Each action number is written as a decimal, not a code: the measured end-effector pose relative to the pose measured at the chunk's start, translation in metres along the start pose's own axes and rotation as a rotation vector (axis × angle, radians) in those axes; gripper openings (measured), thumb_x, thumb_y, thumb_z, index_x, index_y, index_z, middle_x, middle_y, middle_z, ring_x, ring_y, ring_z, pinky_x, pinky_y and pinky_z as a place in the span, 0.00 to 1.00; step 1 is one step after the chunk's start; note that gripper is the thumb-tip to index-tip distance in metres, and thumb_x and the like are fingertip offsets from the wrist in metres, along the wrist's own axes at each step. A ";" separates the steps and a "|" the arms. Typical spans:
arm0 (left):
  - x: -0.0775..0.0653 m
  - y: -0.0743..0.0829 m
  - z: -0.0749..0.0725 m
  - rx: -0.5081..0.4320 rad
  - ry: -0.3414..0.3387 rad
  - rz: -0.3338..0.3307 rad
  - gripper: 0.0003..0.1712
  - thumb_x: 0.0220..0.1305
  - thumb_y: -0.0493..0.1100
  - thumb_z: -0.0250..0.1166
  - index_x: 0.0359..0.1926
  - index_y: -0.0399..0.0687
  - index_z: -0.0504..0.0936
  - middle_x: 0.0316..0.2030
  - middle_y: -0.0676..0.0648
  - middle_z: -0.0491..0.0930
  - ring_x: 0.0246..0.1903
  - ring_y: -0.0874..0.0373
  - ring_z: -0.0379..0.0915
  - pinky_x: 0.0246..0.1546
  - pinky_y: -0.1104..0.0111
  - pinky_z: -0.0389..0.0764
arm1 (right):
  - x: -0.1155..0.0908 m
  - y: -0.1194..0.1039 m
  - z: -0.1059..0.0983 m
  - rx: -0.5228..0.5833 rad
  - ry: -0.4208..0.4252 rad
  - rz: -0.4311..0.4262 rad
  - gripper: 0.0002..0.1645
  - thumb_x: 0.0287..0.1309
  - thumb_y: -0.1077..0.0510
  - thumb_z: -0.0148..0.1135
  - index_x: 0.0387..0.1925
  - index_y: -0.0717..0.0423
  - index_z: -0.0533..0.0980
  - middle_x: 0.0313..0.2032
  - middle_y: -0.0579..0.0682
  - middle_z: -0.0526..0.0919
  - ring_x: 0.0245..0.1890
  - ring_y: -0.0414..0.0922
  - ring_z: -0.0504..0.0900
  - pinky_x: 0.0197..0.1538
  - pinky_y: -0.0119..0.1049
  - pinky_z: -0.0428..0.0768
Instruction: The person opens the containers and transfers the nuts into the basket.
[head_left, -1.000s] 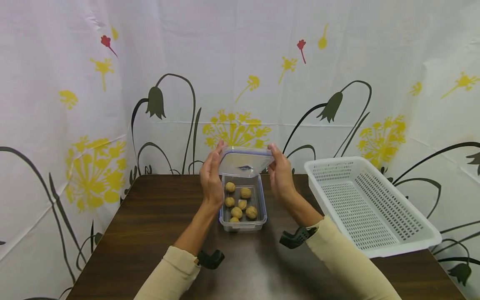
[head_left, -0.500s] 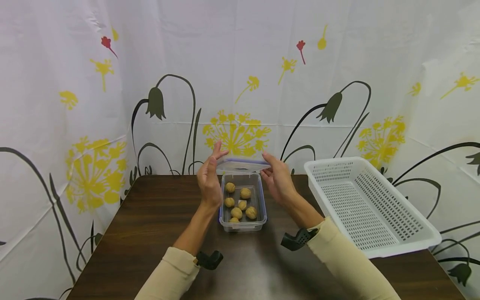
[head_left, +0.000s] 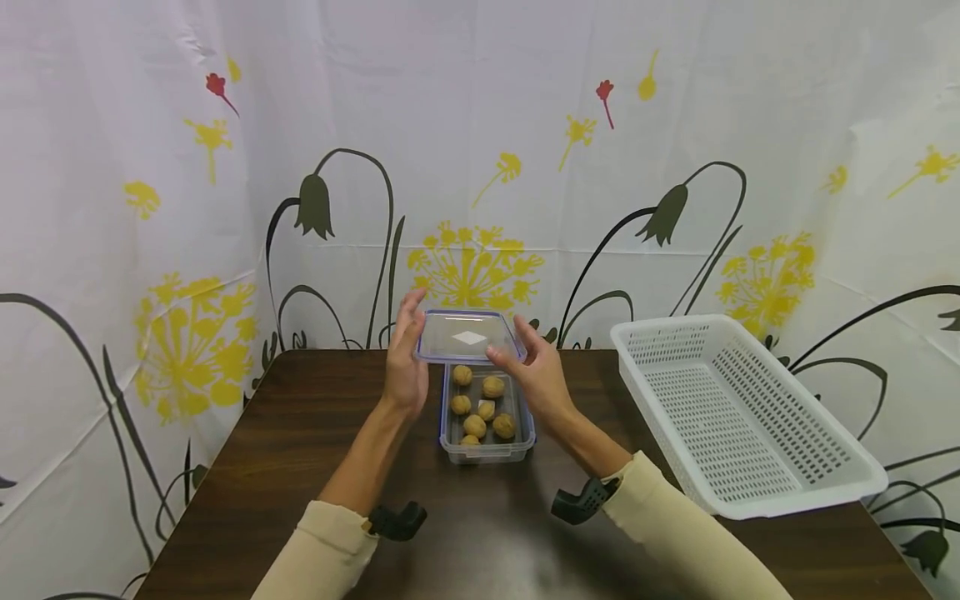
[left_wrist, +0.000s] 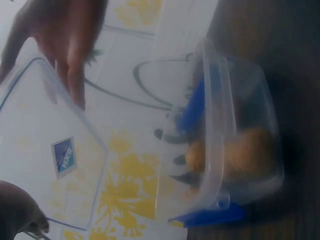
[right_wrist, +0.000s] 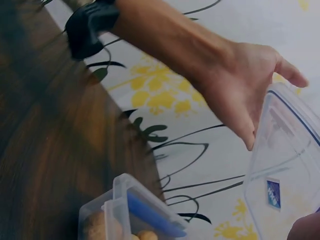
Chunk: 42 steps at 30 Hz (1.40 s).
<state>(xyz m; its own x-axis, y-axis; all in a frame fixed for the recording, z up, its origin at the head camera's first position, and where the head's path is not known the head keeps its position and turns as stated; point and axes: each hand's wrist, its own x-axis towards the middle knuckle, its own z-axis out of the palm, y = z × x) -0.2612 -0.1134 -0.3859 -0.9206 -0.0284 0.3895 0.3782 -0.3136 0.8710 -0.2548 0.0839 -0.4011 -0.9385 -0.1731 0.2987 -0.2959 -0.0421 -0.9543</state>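
Observation:
A clear lid (head_left: pixel 457 337) with a blue seal and a small label is held tilted above the far end of a clear food container (head_left: pixel 487 452). My right hand (head_left: pixel 542 379) pinches its right side, thumb on the near face, fingers behind. My left hand (head_left: pixel 405 362) touches its left edge, fingers fairly straight and pointing up, the lid's corner near the crook of the thumb in the right wrist view. Several walnuts (head_left: pixel 504 427) lie in the container. In the left wrist view, more walnuts (left_wrist: pixel 250 152) show through its clear wall, and a blue side clip (left_wrist: pixel 215 215) hangs down.
A white perforated plastic basket (head_left: pixel 667 417) stands at the right, partly over the table's edge. The dark wooden table (head_left: pixel 300 433) ends against a flower-printed curtain (head_left: pixel 480 150). A black camera (head_left: pixel 397 522) is strapped to each wrist.
The lid has tipped from upright through nearly edge-on until its face with the pale label shows. It has come lower and nearer. The right thumb has moved onto its face; the left fingers have straightened.

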 end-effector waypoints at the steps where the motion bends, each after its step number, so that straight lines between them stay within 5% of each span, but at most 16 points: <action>1: 0.000 0.001 -0.003 -0.013 -0.010 -0.024 0.37 0.81 0.51 0.43 0.83 0.41 0.52 0.84 0.42 0.42 0.83 0.44 0.36 0.82 0.45 0.37 | -0.001 0.001 0.001 -0.005 -0.012 -0.010 0.54 0.67 0.55 0.69 0.83 0.65 0.51 0.83 0.62 0.52 0.82 0.56 0.57 0.77 0.52 0.67; 5: -0.004 0.003 -0.015 -0.016 -0.027 -0.132 0.36 0.82 0.48 0.44 0.84 0.44 0.48 0.81 0.38 0.50 0.80 0.39 0.46 0.79 0.49 0.54 | -0.001 0.007 0.006 -0.010 -0.063 -0.044 0.60 0.64 0.57 0.74 0.84 0.64 0.45 0.84 0.62 0.47 0.80 0.56 0.62 0.71 0.39 0.75; 12: -0.011 0.002 -0.045 0.125 -0.028 -0.222 0.37 0.84 0.45 0.52 0.84 0.41 0.50 0.85 0.42 0.39 0.85 0.49 0.29 0.83 0.48 0.36 | -0.004 0.018 0.024 0.011 -0.141 -0.051 0.68 0.58 0.59 0.80 0.83 0.68 0.42 0.79 0.69 0.57 0.69 0.60 0.77 0.58 0.33 0.84; 14: -0.014 0.002 -0.052 0.122 -0.035 -0.224 0.36 0.83 0.43 0.52 0.83 0.40 0.49 0.84 0.39 0.45 0.82 0.48 0.44 0.80 0.57 0.56 | -0.005 0.019 0.030 0.012 -0.156 -0.037 0.69 0.57 0.61 0.81 0.83 0.67 0.42 0.78 0.69 0.62 0.67 0.60 0.79 0.57 0.36 0.86; 17: -0.019 0.005 -0.065 0.117 -0.060 -0.241 0.36 0.84 0.42 0.50 0.83 0.40 0.48 0.82 0.39 0.50 0.70 0.52 0.64 0.62 0.68 0.78 | -0.006 0.022 0.040 -0.019 -0.166 -0.024 0.70 0.54 0.63 0.83 0.83 0.68 0.43 0.81 0.67 0.55 0.74 0.58 0.72 0.61 0.38 0.84; 19: -0.022 0.008 -0.073 0.106 -0.080 -0.250 0.35 0.84 0.41 0.48 0.83 0.39 0.48 0.81 0.37 0.52 0.59 0.55 0.71 0.46 0.73 0.83 | -0.008 0.024 0.047 -0.072 -0.165 -0.037 0.71 0.52 0.63 0.84 0.83 0.69 0.44 0.82 0.67 0.50 0.78 0.57 0.65 0.65 0.39 0.81; 23: -0.027 0.013 -0.091 0.124 -0.107 -0.268 0.36 0.85 0.44 0.49 0.82 0.37 0.47 0.80 0.35 0.50 0.55 0.57 0.75 0.45 0.72 0.84 | -0.012 0.029 0.064 -0.164 -0.163 -0.090 0.71 0.47 0.62 0.87 0.83 0.67 0.50 0.83 0.67 0.43 0.80 0.55 0.59 0.68 0.41 0.77; 34: -0.041 0.020 -0.149 0.226 -0.123 -0.291 0.39 0.86 0.48 0.49 0.84 0.35 0.44 0.82 0.32 0.44 0.72 0.54 0.61 0.59 0.76 0.78 | -0.029 0.039 0.113 -0.440 -0.133 -0.109 0.72 0.42 0.51 0.90 0.81 0.67 0.57 0.80 0.69 0.53 0.81 0.58 0.56 0.79 0.50 0.63; 42: -0.046 0.012 -0.184 0.220 -0.118 -0.437 0.44 0.86 0.53 0.48 0.84 0.33 0.38 0.82 0.32 0.42 0.82 0.35 0.37 0.60 0.81 0.72 | -0.041 0.062 0.138 -0.527 -0.151 -0.105 0.72 0.41 0.51 0.91 0.78 0.74 0.57 0.79 0.73 0.54 0.81 0.62 0.56 0.79 0.51 0.63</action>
<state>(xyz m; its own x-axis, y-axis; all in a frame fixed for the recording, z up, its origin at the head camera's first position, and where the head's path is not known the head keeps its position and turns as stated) -0.2322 -0.2909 -0.4488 -0.9849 0.1728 -0.0050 -0.0164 -0.0647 0.9978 -0.2096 -0.0474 -0.4740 -0.8747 -0.3354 0.3499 -0.4719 0.4242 -0.7729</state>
